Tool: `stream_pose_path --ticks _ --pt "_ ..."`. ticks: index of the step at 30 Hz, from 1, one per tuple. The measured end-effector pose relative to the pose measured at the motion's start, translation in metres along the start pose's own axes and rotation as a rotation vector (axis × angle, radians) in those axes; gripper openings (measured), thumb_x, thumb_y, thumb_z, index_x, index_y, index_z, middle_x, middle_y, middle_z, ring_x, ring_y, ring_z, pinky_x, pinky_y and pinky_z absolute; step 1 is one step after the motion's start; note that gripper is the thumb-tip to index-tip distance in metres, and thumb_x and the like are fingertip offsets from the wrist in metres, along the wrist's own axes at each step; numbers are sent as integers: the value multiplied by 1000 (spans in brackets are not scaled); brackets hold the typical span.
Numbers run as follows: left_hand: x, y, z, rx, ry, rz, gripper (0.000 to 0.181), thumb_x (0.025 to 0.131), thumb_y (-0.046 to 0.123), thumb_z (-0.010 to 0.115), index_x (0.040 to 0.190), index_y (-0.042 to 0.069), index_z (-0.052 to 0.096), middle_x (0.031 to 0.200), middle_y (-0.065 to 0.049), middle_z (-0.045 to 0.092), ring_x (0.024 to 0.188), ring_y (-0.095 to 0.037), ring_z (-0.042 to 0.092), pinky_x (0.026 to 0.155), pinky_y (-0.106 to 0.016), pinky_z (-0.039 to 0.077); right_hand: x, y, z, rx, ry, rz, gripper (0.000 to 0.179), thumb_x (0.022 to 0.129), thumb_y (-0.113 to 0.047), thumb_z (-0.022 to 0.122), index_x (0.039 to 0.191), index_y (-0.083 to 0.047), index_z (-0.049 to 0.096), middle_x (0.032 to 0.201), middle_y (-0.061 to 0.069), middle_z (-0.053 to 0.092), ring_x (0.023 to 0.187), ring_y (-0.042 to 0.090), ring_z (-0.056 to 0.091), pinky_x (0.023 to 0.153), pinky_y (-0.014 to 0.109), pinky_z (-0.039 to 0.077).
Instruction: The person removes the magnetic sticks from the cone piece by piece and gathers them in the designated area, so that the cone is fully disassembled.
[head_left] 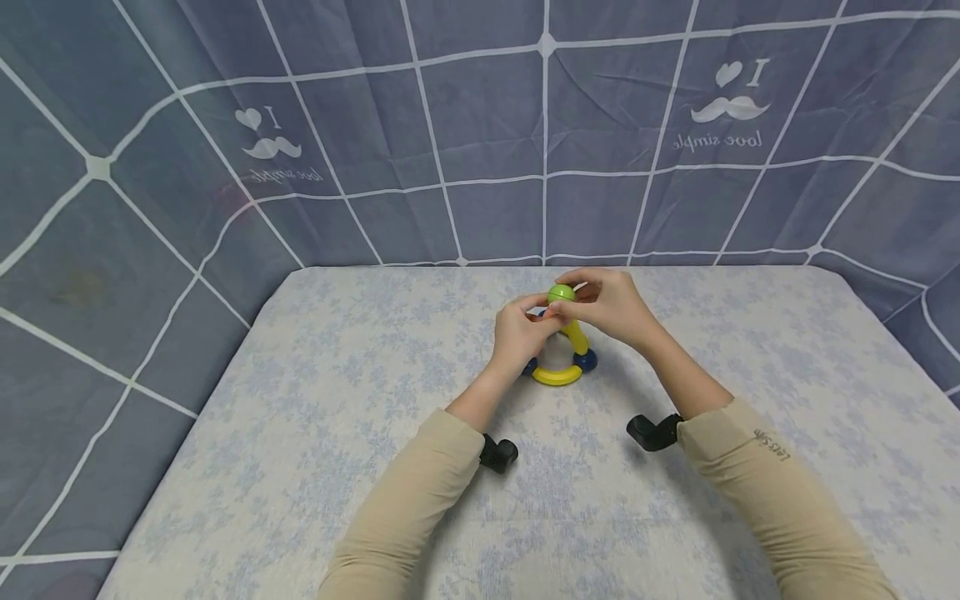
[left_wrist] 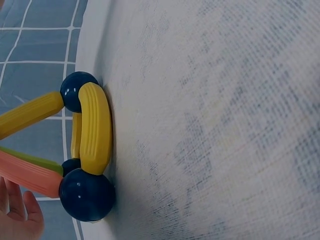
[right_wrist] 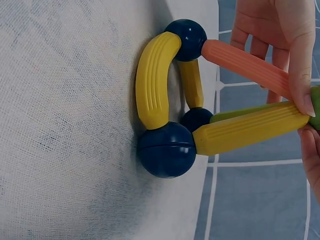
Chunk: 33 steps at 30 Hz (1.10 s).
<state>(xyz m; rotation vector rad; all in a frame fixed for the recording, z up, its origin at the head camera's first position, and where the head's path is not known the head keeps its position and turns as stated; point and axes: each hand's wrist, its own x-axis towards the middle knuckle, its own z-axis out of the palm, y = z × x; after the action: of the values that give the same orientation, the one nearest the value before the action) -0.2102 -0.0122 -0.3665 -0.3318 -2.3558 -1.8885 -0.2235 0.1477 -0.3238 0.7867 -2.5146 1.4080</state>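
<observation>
A pyramid of toy building rods and balls stands on the table. Curved yellow rods (right_wrist: 154, 82) join blue balls (right_wrist: 167, 150) at its base. From these balls rise an orange rod (right_wrist: 245, 62), a straight yellow rod (right_wrist: 250, 131) and a green rod (left_wrist: 35, 161), meeting beneath a green ball (head_left: 561, 292). My left hand (head_left: 521, 335) pinches the orange rod near its top, the thumb lying at the rod ends. My right hand (head_left: 611, 307) holds the green ball between thumb and fingers at the peak. In the left wrist view, the upper rod ends lie outside the picture.
A pale cloth with blue flowers covers the table (head_left: 315, 400). Behind and at the sides hangs a blue-grey curtain (head_left: 487, 108) with white lines. Black wrist devices (head_left: 654, 433) sit at both sleeve cuffs, low over the table.
</observation>
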Motion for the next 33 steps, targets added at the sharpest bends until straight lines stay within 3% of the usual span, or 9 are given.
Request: stream_pose_path --ticks 3,8,12,17,20,26,28,33 --pt "0 0 0 14 3 -1 33 82 18 73 112 7 69 99 -9 66 48 -21 54 42 -21 40 -1 2 0 8 0 7 33 78 -19 77 105 -2 68 100 10 67 81 21 67 66 30 54" --pt "0 0 0 18 4 -8 32 82 17 73 112 7 69 101 -10 66 59 -34 60 43 -20 40 -1 5 1 22 -8 9 33 80 -16 75 108 -1 67 102 11 67 83 21 67 68 30 54" --pt "0 0 1 25 5 -12 33 81 18 73 112 7 69 99 -9 66 55 -26 58 44 -20 41 -2 6 0 31 -19 -13 30 81 -14 73 107 -1 67 102 11 67 83 21 67 68 30 54" --pt "0 -1 0 14 1 -19 33 82 18 73 112 7 69 78 -17 66 47 -10 50 42 -21 39 -2 6 0 37 -33 -33 28 83 -14 71 107 0 66 102 12 66 85 23 66 70 28 53" --pt "-1 -1 0 4 -3 -20 33 82 18 73 113 7 68 70 -20 65 45 -10 49 41 -21 38 -1 6 -1 39 -41 -35 28 83 -14 71 107 0 66 102 12 67 85 22 66 70 28 53" --pt "0 -2 1 11 -1 -15 33 81 18 74 112 8 69 79 -12 67 49 -20 53 42 -21 39 1 7 -2 40 -66 -27 27 83 -14 71 106 -1 67 100 11 67 83 21 66 69 27 53" --pt "0 -1 1 18 1 -14 33 81 18 74 112 8 69 79 -14 67 48 -17 53 42 -20 38 0 -2 -3 36 -76 -21 26 84 -10 70 106 2 66 100 14 66 83 23 65 69 26 52" --pt "0 -1 1 26 4 -7 32 81 18 74 112 8 69 75 -15 66 44 -9 49 41 -20 38 2 0 -4 40 -97 -16 26 84 -8 68 107 4 65 100 15 66 84 24 65 71 27 52"
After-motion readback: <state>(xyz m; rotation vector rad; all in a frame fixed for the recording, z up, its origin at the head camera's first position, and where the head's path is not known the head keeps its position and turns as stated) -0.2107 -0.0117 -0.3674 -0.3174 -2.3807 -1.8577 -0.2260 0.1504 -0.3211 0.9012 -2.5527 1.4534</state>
